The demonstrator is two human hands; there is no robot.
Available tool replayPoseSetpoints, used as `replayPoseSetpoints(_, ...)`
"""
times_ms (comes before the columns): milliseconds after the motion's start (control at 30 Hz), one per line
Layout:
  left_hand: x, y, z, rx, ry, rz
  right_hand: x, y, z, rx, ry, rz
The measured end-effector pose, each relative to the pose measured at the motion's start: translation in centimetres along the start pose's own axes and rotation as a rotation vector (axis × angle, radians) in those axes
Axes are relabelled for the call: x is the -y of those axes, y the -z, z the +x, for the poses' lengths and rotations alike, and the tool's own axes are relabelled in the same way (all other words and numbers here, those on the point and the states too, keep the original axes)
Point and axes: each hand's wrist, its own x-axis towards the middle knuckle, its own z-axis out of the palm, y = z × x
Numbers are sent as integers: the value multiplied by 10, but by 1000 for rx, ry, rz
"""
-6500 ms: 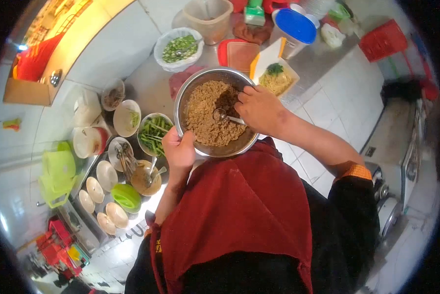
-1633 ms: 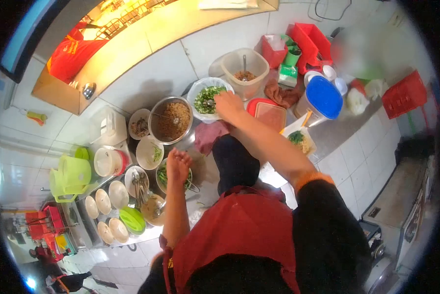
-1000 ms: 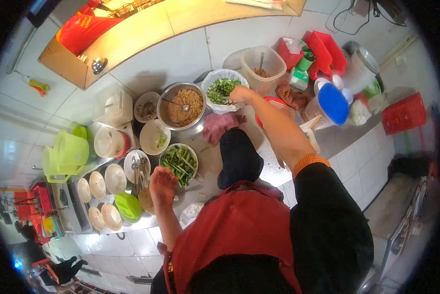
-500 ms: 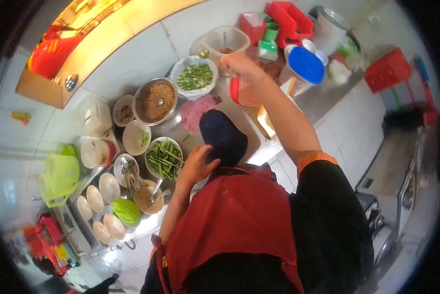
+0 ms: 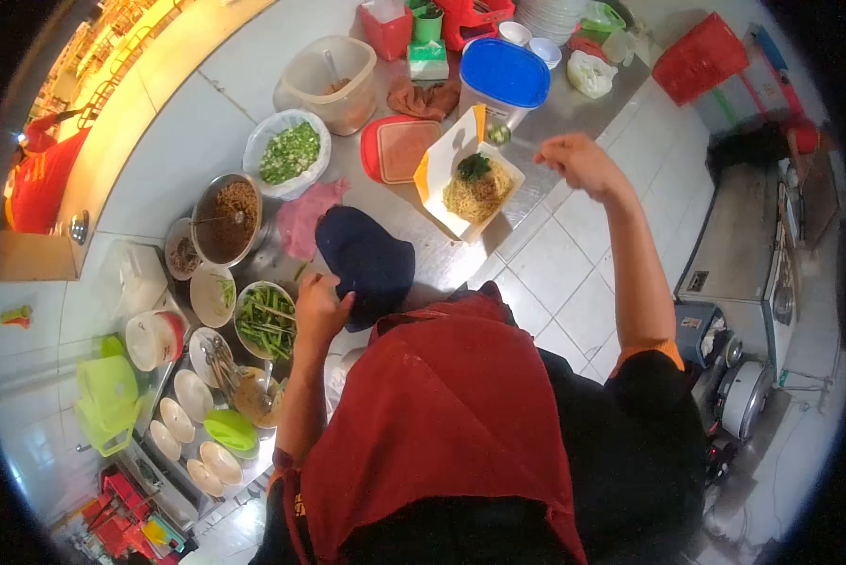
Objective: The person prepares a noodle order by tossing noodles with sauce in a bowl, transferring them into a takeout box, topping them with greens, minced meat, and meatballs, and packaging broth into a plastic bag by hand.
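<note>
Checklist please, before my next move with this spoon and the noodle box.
1. Takeaway box open: ok, lid raised, noodles exposed.
2. Spoon loaded: ok, it carries chopped greens.
3. Right hand on the spoon: ok, fingers at its handle end.
4. Spoon centred over the noodles: not ok, it appears toward the box's far corner.
5. Spoon height above the box: cannot tell from this single view.
6. Left hand steadying the box: not ok, it is well apart, beside the cut green vegetables.
</note>
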Motion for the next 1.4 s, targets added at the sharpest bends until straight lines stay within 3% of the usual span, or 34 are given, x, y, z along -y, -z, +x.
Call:
replayPoseSetpoints(33, 5, -6, 0, 1, 3, 3, -17, 2, 1, -24, -40, -46)
replayPoseSetpoints(100, 10, -13, 2, 222, 152, 59, -48, -3, 5, -39, -43, -63)
replayPoseSetpoints(167, 8, -7, 3, 176, 185, 66, -73, -10, 10, -45, -48, -80)
replayPoseSetpoints(333, 0, 42, -10, 388, 367, -73, -127, -24, 40, 10, -10, -102)
replayPoseSetpoints(467, -18, 72, -41, 378, 530, -168, -136, -21, 44, 6, 50, -121)
replayPoseSetpoints(533, -24, 77, -54, 543, 704, 22, -146, -20, 49, -40, 127, -213)
replayPoseSetpoints(667, -1, 59, -97, 511, 667, 121, -153, -18, 55, -2, 109, -256)
replayPoseSetpoints(833, -2, 52, -116, 395, 614, 324, -152, -23, 55, -24, 179, -256)
replayPoseSetpoints(967, -4, 46, -134, 278, 723, 189, -165, -35, 55, -100, 226, -225)
replayPoseSetpoints(1067, -9, 34, -154, -122, 931, 34, -160, -38, 48, -121, 258, -259)
replayPoseSetpoints(1100, 0, 27, -177, -124, 939, 36, -154, -38, 44, -136, 289, -327)
replayPoseSetpoints(1167, 40, -1, -253, -434, 1019, 361, -148, -41, 39, -145, 327, -395)
replayPoseSetpoints(1233, 69, -45, -344, -471, 1350, 535, -146, -45, 33, -199, 363, -514)
replayPoseSetpoints(1267, 106, -74, -409, -367, 1474, 598, -147, -47, 31, -191, 368, -515)
replayPoseSetpoints(1300, 105, -82, -419, -244, 1591, 656, -148, -49, 29, -233, 405, -519)
replayPoseSetpoints(1333, 88, -102, -442, -14, 1728, 475, -148, -51, 27, -271, 444, -523)
replayPoseSetpoints(1367, 65, -119, -441, 137, 1739, 233, -148, -53, 25, -259, 457, -524)
replayPoseSetpoints(1400, 43, -135, -440, 166, 1720, 45, -148, -54, 24, -302, 494, -522)
